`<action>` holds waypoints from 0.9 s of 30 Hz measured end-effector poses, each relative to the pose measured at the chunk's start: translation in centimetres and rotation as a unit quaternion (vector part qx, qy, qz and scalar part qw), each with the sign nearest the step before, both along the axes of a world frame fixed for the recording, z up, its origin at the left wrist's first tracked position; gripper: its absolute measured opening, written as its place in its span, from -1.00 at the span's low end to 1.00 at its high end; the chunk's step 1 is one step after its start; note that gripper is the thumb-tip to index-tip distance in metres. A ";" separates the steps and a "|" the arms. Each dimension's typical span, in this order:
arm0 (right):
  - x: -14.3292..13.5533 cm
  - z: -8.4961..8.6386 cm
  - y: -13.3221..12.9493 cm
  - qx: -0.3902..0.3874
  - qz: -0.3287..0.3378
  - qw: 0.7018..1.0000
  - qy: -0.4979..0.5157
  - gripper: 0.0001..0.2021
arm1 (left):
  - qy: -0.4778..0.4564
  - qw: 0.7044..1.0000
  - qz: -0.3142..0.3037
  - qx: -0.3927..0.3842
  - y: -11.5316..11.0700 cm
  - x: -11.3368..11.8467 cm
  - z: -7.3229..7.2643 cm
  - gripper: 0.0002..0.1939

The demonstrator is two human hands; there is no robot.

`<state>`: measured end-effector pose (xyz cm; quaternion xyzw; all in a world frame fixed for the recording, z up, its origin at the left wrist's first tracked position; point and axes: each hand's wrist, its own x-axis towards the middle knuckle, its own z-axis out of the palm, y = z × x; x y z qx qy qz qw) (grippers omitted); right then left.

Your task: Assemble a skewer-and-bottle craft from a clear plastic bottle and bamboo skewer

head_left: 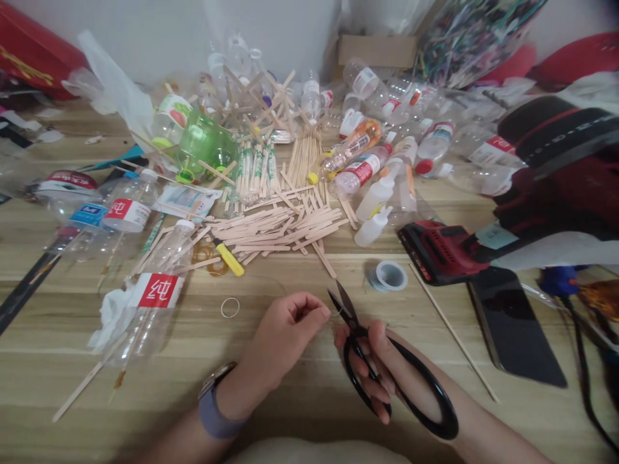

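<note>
In the head view, my right hand point(374, 367) is wrapped through the handle loops of black-handled scissors point(356, 327). The scissor blades stand slightly apart, their tips beside my left fingertips. My left hand point(294, 328), with a watch on its wrist, pinches a thin strand point(337, 314); whether it is wire or thread I cannot tell. A faint line of similar strand runs behind that hand. Left of it lies a thin pale ring point(230, 307). A small spool point(388, 276) of grey strand sits beyond the scissors, to the right.
Flat wooden sticks point(285, 229) are heaped mid-table, near a yellow-handled tool point(228, 258). Plastic bottles point(162, 290) stand at left and crowd the back. On the right are a red-and-black power tool point(445, 251), a phone point(517, 325) and a thin wooden stick point(454, 335).
</note>
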<state>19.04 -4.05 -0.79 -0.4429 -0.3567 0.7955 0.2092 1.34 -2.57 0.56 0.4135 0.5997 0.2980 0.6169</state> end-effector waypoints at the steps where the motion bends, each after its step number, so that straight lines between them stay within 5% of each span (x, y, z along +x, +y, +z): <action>1: 0.0 0.0 0.0 0.002 0.002 1.000 -0.002 -0.33 | 0.001 1.000 -0.001 -0.008 0.0 0.0 0.0 -0.80; 27: -0.2 -0.7 -0.4 0.055 0.032 0.997 -0.034 -0.37 | -0.093 0.995 -0.033 -0.010 0.1 0.2 -0.8 -0.77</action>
